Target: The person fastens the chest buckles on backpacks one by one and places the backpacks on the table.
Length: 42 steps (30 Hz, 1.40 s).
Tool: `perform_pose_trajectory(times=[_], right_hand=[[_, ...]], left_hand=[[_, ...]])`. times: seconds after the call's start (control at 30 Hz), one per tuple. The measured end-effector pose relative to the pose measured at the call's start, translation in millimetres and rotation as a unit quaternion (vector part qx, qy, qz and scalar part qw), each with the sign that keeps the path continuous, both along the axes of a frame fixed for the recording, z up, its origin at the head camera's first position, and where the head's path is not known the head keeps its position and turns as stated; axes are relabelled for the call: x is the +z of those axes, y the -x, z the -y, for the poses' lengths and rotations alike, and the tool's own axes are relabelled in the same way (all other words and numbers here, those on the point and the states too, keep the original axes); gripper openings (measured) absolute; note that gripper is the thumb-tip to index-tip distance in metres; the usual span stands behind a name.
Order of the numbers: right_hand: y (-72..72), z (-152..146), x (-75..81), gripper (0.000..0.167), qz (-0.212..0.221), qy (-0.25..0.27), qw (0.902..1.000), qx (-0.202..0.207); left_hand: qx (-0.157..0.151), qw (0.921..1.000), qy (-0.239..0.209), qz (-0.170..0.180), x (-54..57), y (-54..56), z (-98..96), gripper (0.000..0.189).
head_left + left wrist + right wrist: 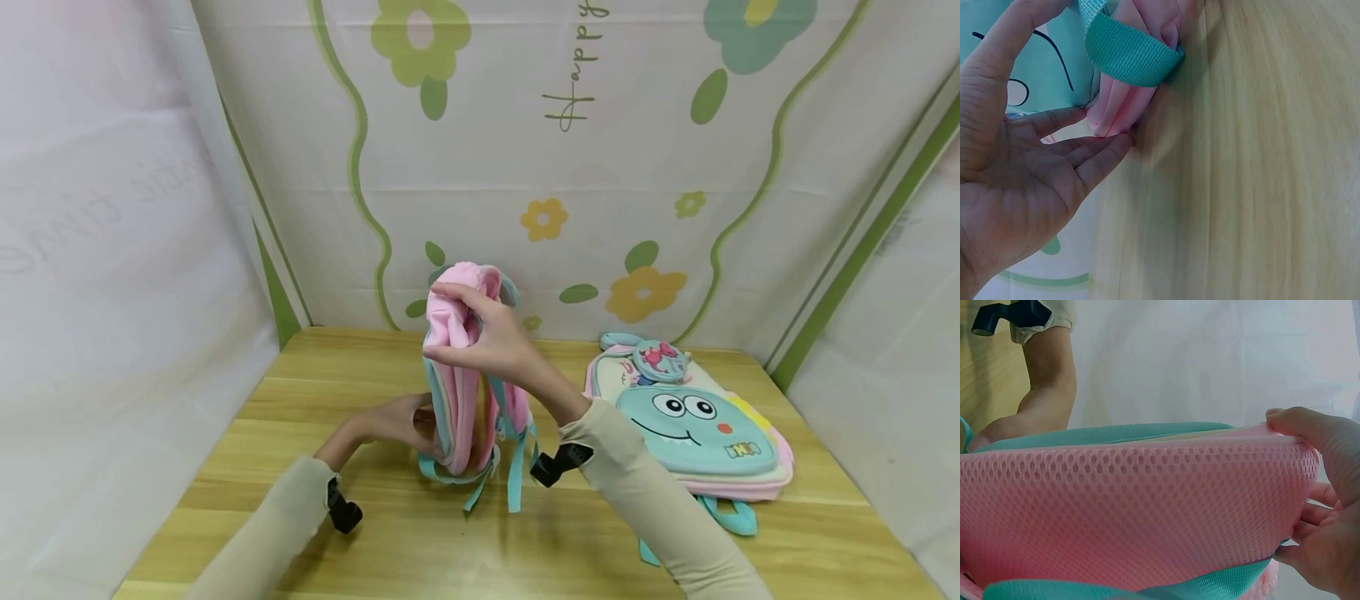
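Observation:
A small pink backpack (459,400) with teal straps stands upright in the middle of the wooden table (375,533). My right hand (483,337) grips its top edge, thumb and fingers (1319,434) pinching the pink mesh back panel (1129,500). Low at the bag's left side is my left hand (401,421). In the left wrist view its palm (1035,181) is open, with straight fingers touching the folded pink bottom (1125,106) beside a teal strap loop (1132,59).
A second backpack (697,429) with a teal cartoon face lies flat at the right of the table, its straps trailing toward the front edge. Flower-printed cloth walls (600,167) close in the back and both sides.

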State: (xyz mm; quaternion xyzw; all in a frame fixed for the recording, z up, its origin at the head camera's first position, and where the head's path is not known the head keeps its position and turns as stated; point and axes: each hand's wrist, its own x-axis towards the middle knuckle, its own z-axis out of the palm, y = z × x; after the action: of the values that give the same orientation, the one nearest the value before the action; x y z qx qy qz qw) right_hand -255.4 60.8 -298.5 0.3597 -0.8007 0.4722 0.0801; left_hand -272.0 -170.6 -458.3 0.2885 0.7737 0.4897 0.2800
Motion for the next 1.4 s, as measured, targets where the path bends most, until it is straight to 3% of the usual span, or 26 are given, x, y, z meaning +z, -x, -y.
perform_pose_trajectory(times=[0.4,0.67,0.9,1.03,1.17,1.4], right_hand=[[-1.0,10,-5.2,0.069,-0.015,0.037,0.9990,0.020],[4.0,2,-13.3,0.070,-0.028,0.043,0.9986,0.011],[2.6,-5,-15.7,0.078,-0.005,0.033,0.9994,0.000],[3.0,-6,-17.8,0.083,0.002,0.026,0.9996,0.004],[4.4,-7,-21.4,0.086,0.002,0.022,0.9997,0.011],[7.9,-7,-27.7,0.090,-0.001,0.021,0.9996,0.021]], left_hand=[[-0.022,0.9997,-0.013,-0.005,-2.5,-3.1,-7.4,0.069],[-0.022,0.9997,-0.010,-0.006,-4.1,-1.8,-9.4,0.072],[-0.015,0.9997,0.001,-0.018,1.6,-2.1,-6.4,0.081],[-0.001,0.9998,-0.002,-0.021,11.1,-0.7,-1.0,0.090],[0.011,0.9992,-0.023,-0.030,28.3,0.5,6.6,0.095],[0.034,0.9901,-0.079,-0.111,71.6,1.0,18.8,0.099]])
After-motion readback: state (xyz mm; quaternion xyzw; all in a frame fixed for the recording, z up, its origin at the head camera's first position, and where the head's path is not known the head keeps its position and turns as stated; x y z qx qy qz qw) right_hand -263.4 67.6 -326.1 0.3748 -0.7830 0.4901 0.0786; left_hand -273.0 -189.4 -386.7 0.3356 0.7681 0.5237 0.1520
